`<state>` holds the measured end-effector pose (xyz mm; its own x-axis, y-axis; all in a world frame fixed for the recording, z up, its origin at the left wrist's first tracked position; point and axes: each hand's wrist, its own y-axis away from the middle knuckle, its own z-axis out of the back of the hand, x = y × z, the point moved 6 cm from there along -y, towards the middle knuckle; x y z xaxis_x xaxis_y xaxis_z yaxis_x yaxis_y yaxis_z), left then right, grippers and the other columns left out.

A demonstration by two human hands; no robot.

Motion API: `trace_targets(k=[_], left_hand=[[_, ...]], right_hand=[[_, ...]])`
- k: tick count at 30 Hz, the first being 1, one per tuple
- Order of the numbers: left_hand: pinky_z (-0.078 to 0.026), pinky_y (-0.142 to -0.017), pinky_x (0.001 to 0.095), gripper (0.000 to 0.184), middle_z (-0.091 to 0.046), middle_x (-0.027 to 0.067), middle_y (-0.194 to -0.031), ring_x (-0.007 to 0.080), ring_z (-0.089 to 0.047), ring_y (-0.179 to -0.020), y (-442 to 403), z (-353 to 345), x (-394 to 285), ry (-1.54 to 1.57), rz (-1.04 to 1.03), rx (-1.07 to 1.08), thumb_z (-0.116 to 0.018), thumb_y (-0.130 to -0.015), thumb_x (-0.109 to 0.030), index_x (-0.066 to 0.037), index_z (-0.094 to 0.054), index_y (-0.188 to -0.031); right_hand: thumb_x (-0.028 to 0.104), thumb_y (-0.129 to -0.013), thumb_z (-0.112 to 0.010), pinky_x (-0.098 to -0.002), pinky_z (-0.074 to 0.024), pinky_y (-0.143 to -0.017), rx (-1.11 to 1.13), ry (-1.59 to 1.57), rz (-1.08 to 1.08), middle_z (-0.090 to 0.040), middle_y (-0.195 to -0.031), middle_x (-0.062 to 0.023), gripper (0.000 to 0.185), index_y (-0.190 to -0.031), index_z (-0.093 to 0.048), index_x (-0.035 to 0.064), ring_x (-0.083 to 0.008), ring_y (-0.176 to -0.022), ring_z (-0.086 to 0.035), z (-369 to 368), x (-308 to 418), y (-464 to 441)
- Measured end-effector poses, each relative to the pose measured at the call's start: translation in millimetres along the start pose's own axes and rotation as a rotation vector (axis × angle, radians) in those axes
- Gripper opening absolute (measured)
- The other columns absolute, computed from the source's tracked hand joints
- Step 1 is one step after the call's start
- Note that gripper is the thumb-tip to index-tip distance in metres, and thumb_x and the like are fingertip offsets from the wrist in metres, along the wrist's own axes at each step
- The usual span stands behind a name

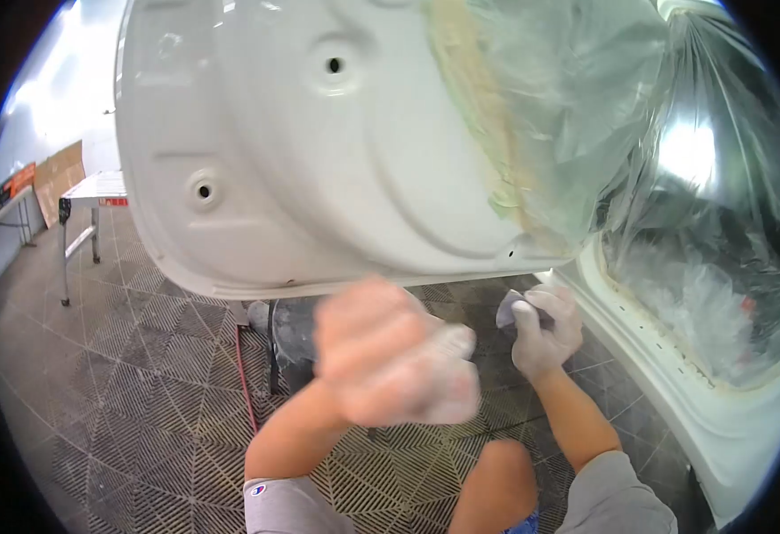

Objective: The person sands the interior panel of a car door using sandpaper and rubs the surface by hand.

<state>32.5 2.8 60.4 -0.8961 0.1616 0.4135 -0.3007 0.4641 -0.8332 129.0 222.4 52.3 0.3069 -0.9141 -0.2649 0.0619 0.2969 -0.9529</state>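
A large white vehicle door panel (256, 142) with round holes spans the upper middle. Green tape (474, 98) and clear plastic film (577, 98) cover its right part. My left hand (394, 356), blurred by motion and dusty, is just below the panel's lower edge; its fingers are curled, and what they hold, if anything, is hidden. Near the panel's lower right corner, my right hand (545, 329) pinches a small grey-purple pad (507, 310) between thumb and fingers. White dust coats the fingers of that hand.
The white door frame (674, 392) with plastic-covered opening (701, 222) runs down the right. A dark cylindrical object (294, 343) and a red hose (246, 383) are on the patterned floor (167, 427). A folding stand (96, 187) and cardboard (59, 178) are at left.
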Motion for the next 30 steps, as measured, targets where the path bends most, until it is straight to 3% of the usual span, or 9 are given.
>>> trace_targets(k=[2, 4, 6, 8, 12, 17, 20, 22, 30], left_hand=[[-0.047, -0.054, 0.0323, 0.027, -0.065, 0.0156, -0.087, 0.0225, -0.061, -0.068, 20.0, -41.9, -17.5, 0.037, 0.055, 0.048, -0.076, -0.074, -0.012, -0.002, -0.066, -0.098], [-0.053, -0.071, 0.0384, 0.073, -0.059, 0.0223, -0.115, 0.0249, -0.061, -0.092, 47.7, -68.9, -26.1, -0.064, 0.238, 0.059, -0.081, -0.079, -0.034, -0.001, -0.047, -0.135], [-0.052, -0.086, 0.0437, 0.081, -0.05, 0.0252, -0.127, 0.0301, -0.058, -0.104, 81.6, -91.5, -24.8, 0.142, 0.539, -0.101, -0.081, -0.078, -0.035, 0.0, -0.044, -0.142], [-0.053, -0.086, 0.0456, 0.074, -0.051, 0.0283, -0.129, 0.0363, -0.059, -0.109, 79.6, -103.1, -28.7, 0.127, 0.537, 0.095, -0.071, -0.09, -0.036, 0.005, -0.041, -0.143], [-0.053, -0.084, 0.0438, 0.05, -0.058, 0.0281, -0.12, 0.0371, -0.063, -0.102, 70.5, -93.1, -27.8, -0.054, 0.597, -0.034, -0.047, -0.105, -0.027, 0.014, -0.046, -0.133], [-0.052, -0.077, 0.0323, 0.046, -0.063, 0.0177, -0.103, 0.0159, -0.064, -0.082, 62.3, -39.4, -25.9, -0.438, 0.766, -0.459, -0.037, -0.11, -0.024, 0.017, -0.053, -0.126], [-0.05, -0.073, 0.0298, 0.044, -0.057, 0.0112, -0.099, 0.0095, -0.055, -0.068, 43.4, -31.4, -14.3, -0.797, 0.601, -0.389, -0.04, -0.11, -0.02, 0.015, -0.052, -0.133], [-0.047, -0.063, 0.0312, 0.051, -0.058, 0.0182, -0.094, 0.0201, -0.051, -0.074, 38.1, -28.2, -6.7, -0.974, 0.648, -0.387, -0.055, -0.097, 0.002, 0.017, -0.041, -0.143], [-0.042, -0.08, 0.0367, 0.066, -0.036, 0.016, -0.116, 0.0252, -0.042, -0.098, 52.1, -61.0, 16.8, -1.277, 0.498, -0.202, -0.059, -0.094, -0.004, 0.014, -0.031, -0.152]], right_hand=[[-0.003, -0.094, -0.065, -0.0297, -0.052, -0.062, -0.146, -0.383, -0.273, -0.064, -0.094, -0.0152, 0.017, -0.108, -0.058, 0.0029, -0.018, -0.07, -0.06, 7.0, -6.5, -0.7], [-0.002, -0.097, -0.059, -0.0291, -0.0526, -0.062, -0.203, -0.642, -0.38, -0.063, -0.097, -0.0163, 0.016, -0.111, -0.054, 0.0031, -0.0168, -0.07, -0.061, 4.2, 8.7, -11.2], [0.002, -0.102, -0.052, -0.0283, -0.0528, -0.063, -0.201, -0.952, -0.576, -0.063, -0.097, -0.0156, 0.016, -0.117, -0.047, 0.0043, -0.0139, -0.071, -0.061, 0.1, 9.2, -9.7], [0.003, -0.101, -0.055, -0.0279, -0.0523, -0.064, -0.035, -0.958, -0.64, -0.064, -0.094, -0.0138, 0.012, -0.112, -0.05, 0.0037, -0.0126, -0.069, -0.059, -7.9, 3.5, 5.9], [-0.006, -0.09, -0.067, -0.028, -0.0537, -0.072, 0.277, -0.954, -0.802, -0.071, -0.094, -0.0153, 0.013, -0.101, -0.062, -0.0003, -0.015, -0.081, -0.067, -24.1, 2.7, -10.0], [-0.008, -0.073, -0.076, -0.0339, -0.056, -0.067, 0.287, -0.488, 0.04, -0.072, -0.088, -0.012, 0.028, -0.098, -0.068, 0.0014, -0.0264, -0.074, -0.069, -27.6, 7.6, -75.3], [-0.006, -0.071, -0.077, -0.0341, -0.054, -0.063, 0.147, -0.204, 0.366, -0.071, -0.085, -0.0101, 0.027, -0.095, -0.068, 0.0032, -0.0247, -0.07, -0.066, -23.0, 6.5, -91.1], [-0.006, -0.07, -0.077, -0.0345, -0.0531, -0.062, 0.174, -0.257, 0.407, -0.07, -0.086, -0.0096, 0.028, -0.095, -0.068, 0.0037, -0.0247, -0.07, -0.065, -22.0, 9.7, -108.1], [0.006, -0.082, -0.073, -0.0396, -0.0527, -0.075, 0.128, -0.217, 0.628, -0.072, -0.094, -0.0102, 0.01, -0.092, -0.072, 0.0045, -0.0291, -0.083, -0.069, -73.6, 81.5, -223.2]])
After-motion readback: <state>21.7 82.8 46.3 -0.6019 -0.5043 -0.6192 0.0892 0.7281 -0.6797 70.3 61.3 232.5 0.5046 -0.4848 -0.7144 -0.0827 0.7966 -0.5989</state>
